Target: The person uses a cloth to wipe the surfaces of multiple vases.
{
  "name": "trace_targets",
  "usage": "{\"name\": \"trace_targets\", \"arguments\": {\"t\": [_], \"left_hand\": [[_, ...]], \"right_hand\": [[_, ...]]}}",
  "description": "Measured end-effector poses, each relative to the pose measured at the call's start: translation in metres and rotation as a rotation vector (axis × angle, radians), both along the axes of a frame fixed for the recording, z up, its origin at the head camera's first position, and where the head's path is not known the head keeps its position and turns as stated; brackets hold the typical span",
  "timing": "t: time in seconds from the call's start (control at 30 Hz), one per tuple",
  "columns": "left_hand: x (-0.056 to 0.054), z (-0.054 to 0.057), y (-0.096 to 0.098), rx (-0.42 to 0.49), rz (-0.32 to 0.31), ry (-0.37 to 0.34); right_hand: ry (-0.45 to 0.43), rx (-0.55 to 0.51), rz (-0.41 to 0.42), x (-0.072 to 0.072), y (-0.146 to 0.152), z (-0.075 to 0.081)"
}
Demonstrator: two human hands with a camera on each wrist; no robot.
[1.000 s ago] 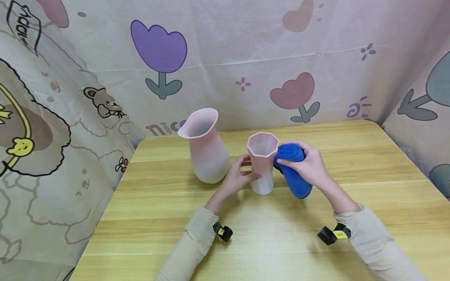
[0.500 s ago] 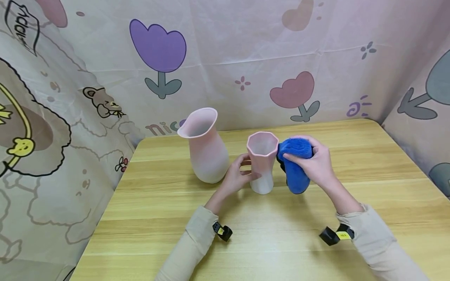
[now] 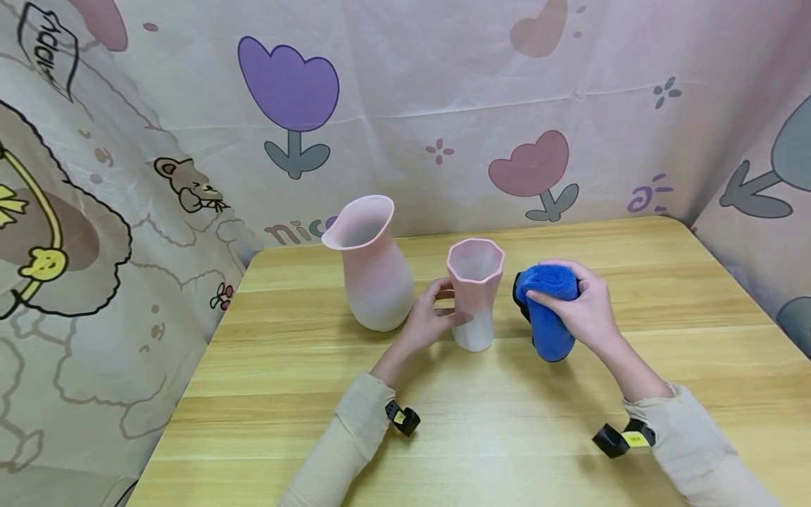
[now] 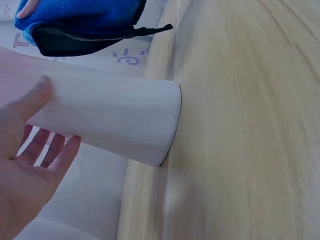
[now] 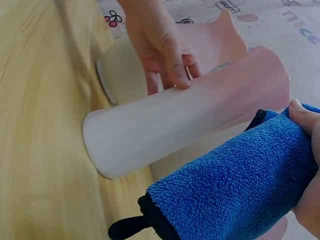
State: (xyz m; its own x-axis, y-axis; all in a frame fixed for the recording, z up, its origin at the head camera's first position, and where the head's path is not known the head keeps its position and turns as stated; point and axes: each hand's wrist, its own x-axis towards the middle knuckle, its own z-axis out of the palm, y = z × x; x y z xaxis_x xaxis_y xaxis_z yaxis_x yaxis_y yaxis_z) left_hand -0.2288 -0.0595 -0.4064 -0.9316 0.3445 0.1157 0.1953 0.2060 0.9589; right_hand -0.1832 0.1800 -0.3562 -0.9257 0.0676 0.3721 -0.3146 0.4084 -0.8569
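Observation:
A slim vase [image 3: 476, 299], pink above and white below with an eight-sided rim, stands upright on the wooden table. My left hand [image 3: 429, 320] holds it from the left, thumb on the near side and fingers round the back, as the left wrist view shows on the white wall of the vase [image 4: 110, 112]. In my right hand [image 3: 586, 303] is a folded blue towel [image 3: 550, 317] with black edging, gripped near its top. The towel hangs just right of the vase with a gap between them. A black loop [image 5: 129, 227] sticks out from its lower end.
A larger pink-and-white vase [image 3: 379, 282] with a flared lip stands left of the slim one, close to my left hand. Behind the table [image 3: 285, 394] hangs a patterned cloth [image 3: 393, 84]. Each sleeve carries a black wrist camera [image 3: 611, 440].
My right hand has drawn the towel away from the slim vase's rim, to the right and slightly down. The towel now hangs more upright. My left hand and both vases have stayed put.

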Motion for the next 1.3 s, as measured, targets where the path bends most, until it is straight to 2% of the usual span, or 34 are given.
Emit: {"name": "trace_targets", "arguments": {"t": [0.37, 0.67, 0.7, 0.8, 0.93, 1.03, 1.3], "left_hand": [[-0.012, -0.001, 0.012, -0.016, 0.013, 0.06], [-0.023, -0.001, 0.024, 0.023, 0.032, 0.043], [-0.024, 0.0, 0.025, 0.028, 0.034, 0.039], [-0.02, 0.012, 0.027, 0.028, 0.046, 0.033], [-0.026, 0.01, 0.031, 0.015, 0.059, 0.061], [-0.036, -0.003, 0.035, 0.014, 0.071, 0.094], [-0.043, -0.004, 0.045, 0.017, 0.113, 0.151]], "right_hand": [[-0.024, 0.008, -0.007, 0.001, 0.006, -0.006], [-0.023, 0.029, -0.008, 0.002, 0.008, -0.008], [-0.024, 0.03, -0.008, 0.002, 0.008, -0.008], [-0.027, 0.032, -0.006, 0.002, 0.008, -0.009], [-0.035, 0.03, -0.002, 0.002, 0.008, -0.009], [-0.029, 0.03, -0.001, 0.002, 0.009, -0.009], [-0.031, 0.032, -0.007, 0.001, 0.008, -0.01]]}}
